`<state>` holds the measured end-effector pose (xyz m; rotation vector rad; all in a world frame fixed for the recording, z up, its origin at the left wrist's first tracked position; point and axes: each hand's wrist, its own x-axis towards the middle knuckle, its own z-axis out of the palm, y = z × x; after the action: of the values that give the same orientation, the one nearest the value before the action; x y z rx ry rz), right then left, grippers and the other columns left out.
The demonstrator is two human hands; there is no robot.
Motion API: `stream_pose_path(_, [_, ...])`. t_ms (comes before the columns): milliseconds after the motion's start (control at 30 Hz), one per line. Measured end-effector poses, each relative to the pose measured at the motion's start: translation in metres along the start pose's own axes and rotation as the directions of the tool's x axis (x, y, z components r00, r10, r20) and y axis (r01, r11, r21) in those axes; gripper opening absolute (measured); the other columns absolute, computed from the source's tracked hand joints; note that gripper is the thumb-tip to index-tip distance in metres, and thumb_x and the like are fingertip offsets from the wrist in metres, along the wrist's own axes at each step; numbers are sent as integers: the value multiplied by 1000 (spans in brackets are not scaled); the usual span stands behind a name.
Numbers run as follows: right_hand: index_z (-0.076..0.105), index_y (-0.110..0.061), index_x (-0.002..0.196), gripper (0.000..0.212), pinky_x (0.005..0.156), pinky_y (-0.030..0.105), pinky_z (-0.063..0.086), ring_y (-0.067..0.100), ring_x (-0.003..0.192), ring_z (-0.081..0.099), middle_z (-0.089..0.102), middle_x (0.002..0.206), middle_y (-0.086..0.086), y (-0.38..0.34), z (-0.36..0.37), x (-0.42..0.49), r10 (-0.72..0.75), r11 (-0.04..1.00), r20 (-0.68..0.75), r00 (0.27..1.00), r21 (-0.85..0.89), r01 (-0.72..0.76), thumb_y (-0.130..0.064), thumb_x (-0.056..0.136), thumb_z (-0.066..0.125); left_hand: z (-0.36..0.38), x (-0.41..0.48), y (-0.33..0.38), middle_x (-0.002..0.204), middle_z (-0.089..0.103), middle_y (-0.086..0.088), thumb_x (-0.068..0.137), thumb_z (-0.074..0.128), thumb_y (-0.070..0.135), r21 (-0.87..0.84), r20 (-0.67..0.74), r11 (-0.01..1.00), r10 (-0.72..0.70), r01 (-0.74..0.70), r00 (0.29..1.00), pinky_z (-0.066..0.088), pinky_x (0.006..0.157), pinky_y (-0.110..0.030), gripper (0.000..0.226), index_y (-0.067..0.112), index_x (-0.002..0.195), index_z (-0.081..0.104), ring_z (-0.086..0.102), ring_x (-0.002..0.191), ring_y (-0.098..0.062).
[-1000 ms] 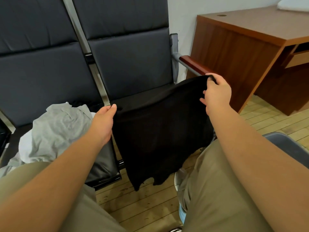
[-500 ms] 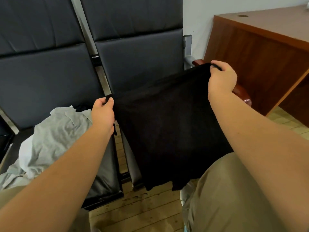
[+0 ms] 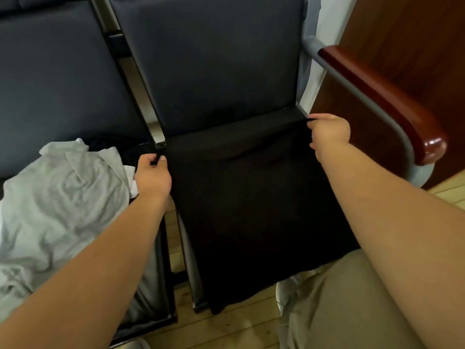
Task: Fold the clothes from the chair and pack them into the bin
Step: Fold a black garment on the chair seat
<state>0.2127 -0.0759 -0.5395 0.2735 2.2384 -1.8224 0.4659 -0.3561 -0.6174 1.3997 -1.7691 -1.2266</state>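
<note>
A black garment (image 3: 246,202) lies spread over the seat of the right-hand dark chair (image 3: 214,59), its lower edge hanging past the seat front. My left hand (image 3: 153,176) pinches its far left corner. My right hand (image 3: 328,131) pinches its far right corner near the backrest. A crumpled light grey garment (image 3: 57,197) is heaped on the left-hand chair seat, beside my left forearm. No bin is in view.
A chair armrest (image 3: 385,102) with a red-brown wooden top runs along the right of the seat. A wooden desk panel (image 3: 415,34) stands behind it. A narrow gap (image 3: 173,238) separates the two seats. Wooden floor planks (image 3: 226,328) show below; my beige trousers (image 3: 339,311) fill the lower right.
Both hands carried the black garment forward and down from mid-air onto the right chair's seat, where it now lies spread. The camera moved closer to the chairs.
</note>
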Motion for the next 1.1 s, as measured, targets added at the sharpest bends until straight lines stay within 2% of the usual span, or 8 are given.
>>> stream_pose_path(133, [82,-33,88,23,91,40,65,14,92,74,77,97,-6,4,21,29,-106,993,-24,994,43,107,-16,87,67,11,22,-2,95,64,10,105,59,41,12,-26,1000,-26,27,999,55,89,-38,13,31,114,57,65,100,-22])
stream_pose_path(300, [64,-36,144,49,92,10,41,5,129,52,56,150,-8,1,45,13,-219,972,141,965,-59,229,-11,102,65,18,42,8,105,67,5,107,57,39,45,-4,999,-9,9,1000,46,85,-32,19,24,117,64,64,104,-21])
stream_pose_path(400, [59,-39,149,53,90,7,37,17,149,41,36,170,-5,13,48,15,-209,920,241,948,-280,274,-13,103,64,22,35,10,127,63,-5,105,59,31,199,37,979,31,-38,999,44,90,-33,30,16,131,61,62,115,-26])
stream_pose_path(467, [63,-37,145,48,90,18,45,21,137,55,44,164,0,17,51,16,-223,836,264,939,-443,323,-16,102,66,23,19,8,140,52,-16,100,65,23,352,52,927,118,-129,992,46,98,-41,41,8,137,54,58,121,-36])
stream_pose_path(533, [68,-32,136,38,83,28,55,19,110,67,58,147,4,16,52,15,-259,752,257,931,-551,361,-19,101,68,24,-4,4,145,46,-23,93,69,20,562,102,754,344,-340,933,46,102,-53,51,3,139,52,51,125,-46])
stream_pose_path(600, [70,-26,130,30,90,37,58,22,107,68,63,137,6,15,53,15,-239,661,255,937,-664,350,-22,100,68,26,-26,1,153,42,-23,95,68,28,618,254,598,462,-510,850,43,108,-57,55,4,142,53,44,136,-47])
stream_pose_path(800, [34,-22,165,85,109,53,49,43,142,45,30,166,16,25,57,-1,168,250,215,962,-953,169,-45,93,75,41,-59,-20,177,-4,-12,103,23,73,686,505,498,200,-530,840,6,133,-50,86,21,170,9,-8,163,-34])
stream_pose_path(1100, [23,-37,169,91,123,59,31,42,160,15,9,178,4,33,57,21,146,302,218,965,-939,166,-47,94,75,56,-42,-13,177,-10,-9,103,16,73,719,485,449,222,-530,846,0,133,-49,85,22,170,4,-12,163,-29])
